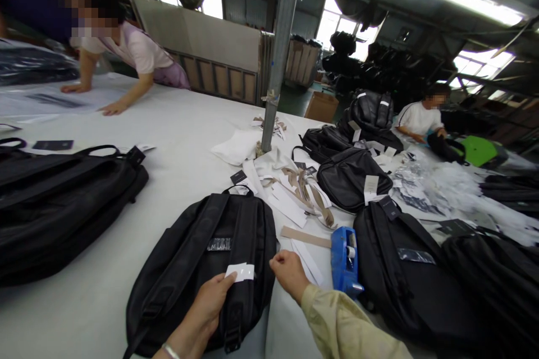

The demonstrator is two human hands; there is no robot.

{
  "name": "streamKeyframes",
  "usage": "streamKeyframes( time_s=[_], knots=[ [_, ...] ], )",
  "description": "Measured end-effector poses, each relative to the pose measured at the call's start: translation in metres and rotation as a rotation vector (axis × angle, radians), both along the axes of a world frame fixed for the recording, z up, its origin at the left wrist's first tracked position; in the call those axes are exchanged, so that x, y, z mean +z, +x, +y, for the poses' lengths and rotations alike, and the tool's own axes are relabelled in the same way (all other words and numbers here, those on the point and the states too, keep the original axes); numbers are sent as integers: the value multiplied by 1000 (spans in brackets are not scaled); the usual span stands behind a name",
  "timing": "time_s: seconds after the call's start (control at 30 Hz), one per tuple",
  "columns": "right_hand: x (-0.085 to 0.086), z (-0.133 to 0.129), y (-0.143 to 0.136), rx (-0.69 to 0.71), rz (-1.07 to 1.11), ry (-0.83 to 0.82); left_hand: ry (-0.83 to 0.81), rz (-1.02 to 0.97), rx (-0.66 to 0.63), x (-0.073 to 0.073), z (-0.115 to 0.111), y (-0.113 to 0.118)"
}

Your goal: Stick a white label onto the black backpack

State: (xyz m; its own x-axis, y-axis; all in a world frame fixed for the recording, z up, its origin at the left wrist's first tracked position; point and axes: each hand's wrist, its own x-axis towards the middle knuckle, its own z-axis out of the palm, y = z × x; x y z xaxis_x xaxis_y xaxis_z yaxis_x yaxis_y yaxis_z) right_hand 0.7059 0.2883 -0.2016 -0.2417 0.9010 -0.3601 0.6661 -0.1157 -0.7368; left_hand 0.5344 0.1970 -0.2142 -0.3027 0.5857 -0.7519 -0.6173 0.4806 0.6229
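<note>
At the near edge of the white worktop (177, 140), seen from the head camera, a black backpack (197, 269) lies flat with its straps facing up. The left hand (208, 305) rests on the lower part of this backpack, fingers closed in a pinch on one end of a small white paper strip (241, 272), which wraps across the right-hand shoulder strap (246, 252). The right hand (288, 272) sits just beside the backpack's right edge, loosely curled into a near fist; its fingertips are close to the other end of the strip, but whether they grip it cannot be told. A beige sleeve (341, 322) covers that arm.

Just right of the right hand, a blue tape dispenser (344, 261) stands on the worktop, with loose white and tan paper strips (295, 190) scattered beyond it around the foot of a grey metal pole (280, 50). More black backpacks lie to the right (404, 275) and a stack of them at the left edge (63, 202). Smaller black bags (353, 176) sit farther back.

At the far left edge a person in a pale shirt (135, 50) leans on the worktop with both hands. Another person in a white shirt (421, 118) works at the far right side, well apart.
</note>
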Motion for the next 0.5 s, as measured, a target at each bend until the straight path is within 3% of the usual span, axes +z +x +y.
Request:
streamKeyframes(
  time_s=[0.1, 0.2, 0.4, 0.5],
  knots=[
    [3, -10, -15, 84, 39, 57, 12, 14, 10, -2, 1, 2],
    [0, -17, -33, 121, 14, 4, 38, 33, 11, -3, 3, 4],
    [-17, -19, -54, -203, 403, -480, 30, -15, 0, 2, 3, 6],
    [-21, -20, -57, -222, 453, -490, 23, -51, -3, 5, 1, 9]
  ],
)
